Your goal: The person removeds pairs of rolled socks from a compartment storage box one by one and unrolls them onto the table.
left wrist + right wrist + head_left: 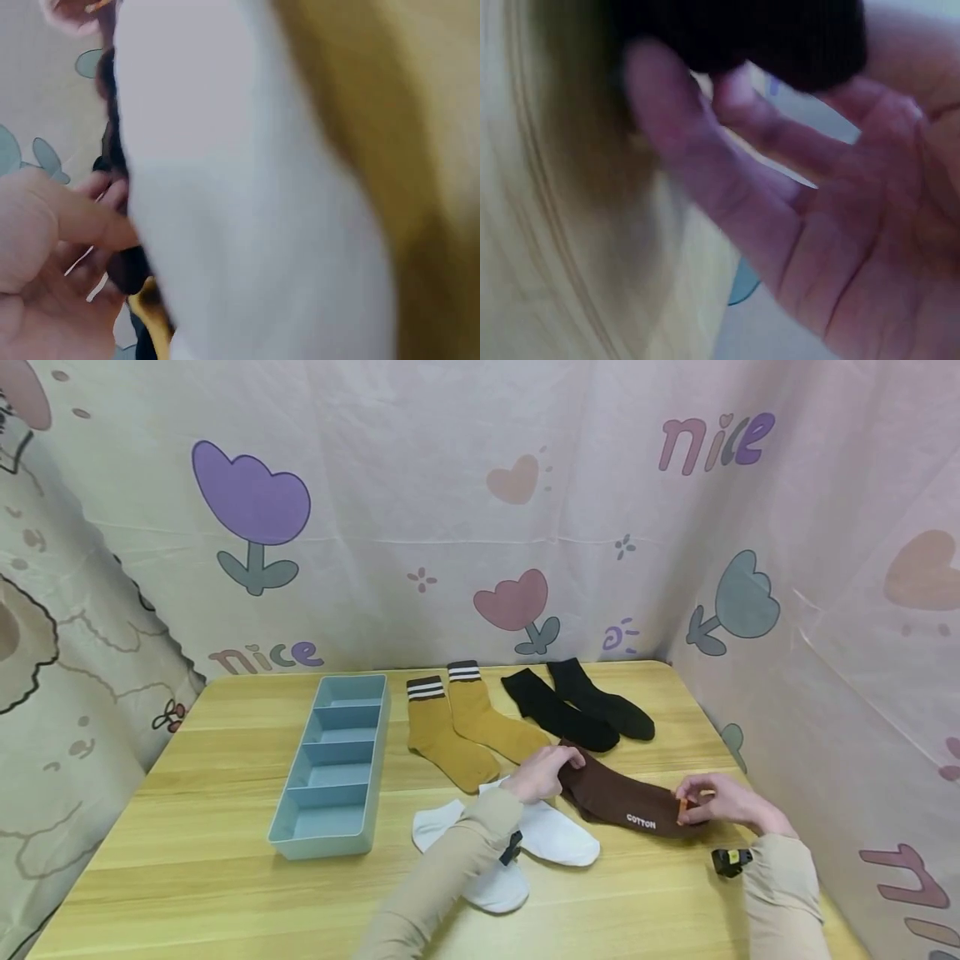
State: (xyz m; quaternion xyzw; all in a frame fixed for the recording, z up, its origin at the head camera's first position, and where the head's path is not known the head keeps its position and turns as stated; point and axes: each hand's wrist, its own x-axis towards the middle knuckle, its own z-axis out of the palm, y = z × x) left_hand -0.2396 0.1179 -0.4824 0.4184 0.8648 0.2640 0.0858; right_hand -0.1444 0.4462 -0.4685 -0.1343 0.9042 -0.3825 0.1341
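Dark brown socks (611, 789), marked COTTON in white letters, lie slantwise on the table, one largely covering the other. At their upper left end, my left hand (542, 774) pinches the fabric, its wrist passing over the white socks (558, 835). My right hand (723, 802) grips the other end, where a small orange patch (682, 811) shows by its fingertips. The right wrist view has its curled fingers (727, 180) around the dark fabric (802, 41). A white sock (225, 180) fills much of the left wrist view, beside my left hand (52, 240).
Two mustard socks (453, 739) with striped cuffs lie behind my left hand. Two black socks (562, 710) lie behind the brown ones. A blue-grey box (378, 760) with several compartments stands to the left. A printed curtain (420, 527) hangs along the table's back edge.
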